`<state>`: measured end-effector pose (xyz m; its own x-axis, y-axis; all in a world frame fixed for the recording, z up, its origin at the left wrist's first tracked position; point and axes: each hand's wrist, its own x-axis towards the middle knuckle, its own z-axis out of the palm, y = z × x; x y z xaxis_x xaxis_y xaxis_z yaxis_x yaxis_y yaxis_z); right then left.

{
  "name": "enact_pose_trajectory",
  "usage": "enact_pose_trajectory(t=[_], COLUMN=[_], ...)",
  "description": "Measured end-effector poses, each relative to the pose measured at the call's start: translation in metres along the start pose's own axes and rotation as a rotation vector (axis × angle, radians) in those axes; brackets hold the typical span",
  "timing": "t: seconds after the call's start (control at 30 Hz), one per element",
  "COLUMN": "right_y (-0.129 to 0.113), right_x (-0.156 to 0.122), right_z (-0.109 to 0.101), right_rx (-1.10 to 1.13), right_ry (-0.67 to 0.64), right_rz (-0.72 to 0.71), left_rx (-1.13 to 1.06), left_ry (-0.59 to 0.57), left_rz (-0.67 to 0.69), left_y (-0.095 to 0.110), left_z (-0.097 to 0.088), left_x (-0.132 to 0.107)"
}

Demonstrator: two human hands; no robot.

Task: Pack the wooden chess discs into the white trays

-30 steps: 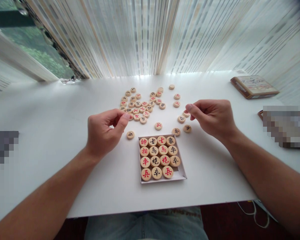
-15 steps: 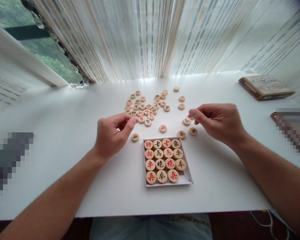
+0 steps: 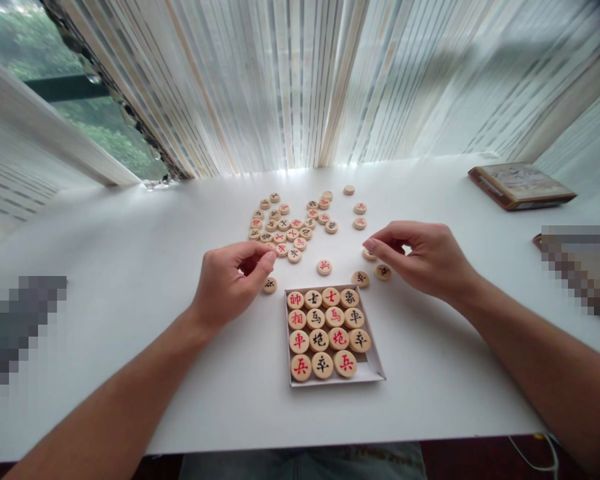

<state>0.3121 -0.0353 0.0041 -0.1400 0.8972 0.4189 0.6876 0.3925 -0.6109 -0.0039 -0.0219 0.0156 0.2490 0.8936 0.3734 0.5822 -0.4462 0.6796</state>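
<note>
A shallow white box (image 3: 377, 369) on the white table (image 3: 130, 280) holds several round wooden chess pieces with red and black characters, set in rows. My left hand (image 3: 229, 281) hovers just left of the box, fingers curled with thumb against forefinger, beside a loose piece (image 3: 269, 285). My right hand (image 3: 423, 257) is above and right of the box, thumb and forefinger pinched over a piece (image 3: 368, 254) lying on the table. Two loose pieces (image 3: 360, 279) (image 3: 383, 272) lie under that hand. A scatter of loose pieces (image 3: 285, 225) lies further back.
A flat brown box (image 3: 521, 186) rests at the table's far right. Blurred-out patches sit at the right edge (image 3: 577, 267) and left edge (image 3: 15, 330). Striped curtains (image 3: 300, 80) hang behind the table, with a window at the upper left. The table's near edge runs along the bottom.
The view has tilted down a little, so everything sits lower in the picture. My right hand has come down and left toward the piece near the box. My left hand has barely moved.
</note>
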Motion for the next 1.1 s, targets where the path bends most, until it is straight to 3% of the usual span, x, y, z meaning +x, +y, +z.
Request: enact_pose_trajectory(t=[0.33, 0.57, 1.1], right_y=[-0.009, -0.019, -0.003], right_x=[-0.006, -0.012, -0.006], right_z=[0.012, 0.013, 0.01], right_rx=[0.036, -0.129, -0.178], right_ry=[-0.222, -0.46, -0.189], right_rz=[-0.267, -0.281, -0.355], left_rx=[-0.011, -0.018, -0.029], left_ry=[0.022, 0.024, 0.032], left_rz=[0.073, 0.116, 0.115], left_y=[0.001, 0.004, 0.001], left_z=[0.006, 0.007, 0.006], left_x=[0.0, -0.001, -0.002])
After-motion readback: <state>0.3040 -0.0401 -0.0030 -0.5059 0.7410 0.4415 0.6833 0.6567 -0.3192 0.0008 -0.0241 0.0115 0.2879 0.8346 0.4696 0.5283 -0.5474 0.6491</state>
